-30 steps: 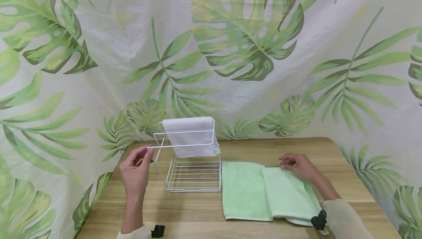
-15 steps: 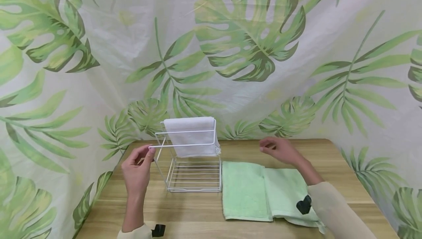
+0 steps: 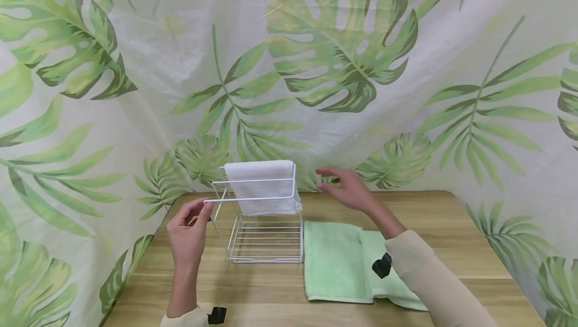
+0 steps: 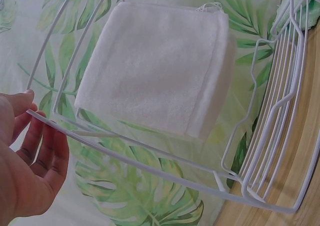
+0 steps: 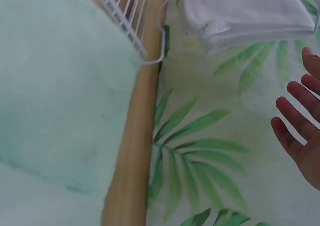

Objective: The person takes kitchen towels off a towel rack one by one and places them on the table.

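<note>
My left hand (image 3: 188, 234) pinches the near left corner of the top of a white wire rack (image 3: 266, 260) between thumb and fingers. In the left wrist view, the thumb and fingertips meet on the rack's wire. A folded white towel (image 3: 259, 171) hangs over the rearmost top bar of the rack. To the right of that towel, my right hand (image 3: 345, 189) is in the air with nothing in it, fingers spread in the right wrist view. Under the right forearm lie two light green towels, the left one (image 3: 336, 262) flat beside the rack and the other (image 3: 375, 257) partly hidden by the sleeve.
The rack stands on a wood-grain table (image 3: 253, 297), near its back edge. Behind the table hangs a leaf-print curtain (image 3: 316, 131). Small black devices (image 3: 382, 265) are worn on both wrists.
My right hand has lifted off the right green towel and moved left and back, up toward the rack's right side. The left hand keeps its hold on the rack.
</note>
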Motion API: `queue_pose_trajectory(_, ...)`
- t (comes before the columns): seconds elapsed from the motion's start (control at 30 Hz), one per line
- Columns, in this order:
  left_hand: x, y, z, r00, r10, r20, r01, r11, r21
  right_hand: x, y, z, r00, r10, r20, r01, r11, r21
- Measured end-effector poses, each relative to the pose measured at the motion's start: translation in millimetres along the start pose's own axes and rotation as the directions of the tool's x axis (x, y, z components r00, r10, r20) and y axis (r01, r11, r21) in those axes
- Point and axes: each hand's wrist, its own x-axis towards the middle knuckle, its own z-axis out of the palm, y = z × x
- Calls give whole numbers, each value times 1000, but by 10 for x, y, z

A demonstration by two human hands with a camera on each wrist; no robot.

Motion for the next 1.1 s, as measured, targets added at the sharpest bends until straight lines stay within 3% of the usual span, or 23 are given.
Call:
queue_pose_trajectory(0.37, 26, 31, 1, 1000, -3, 1, 3, 1000, 18, 287, -386, 26, 994, -98, -44, 100, 995, 26)
queue_pose_trajectory(0.63, -21, 18, 0, 1000, -4, -7, 5, 1000, 27, 431, -529, 126, 992, -130, -3, 130, 991, 30)
queue_pose_trajectory(0.93, -26, 10, -3, 1000, 7, -12, -7, 999, 51, 647, -707, 183, 981, -194, 28, 195, 980, -39)
queue_pose_trajectory(1.1, -14, 14, 12, 1000, 4, -8, -4, 999, 44, 773, -834, 222, 975, -198, 103, 211, 968, -139)
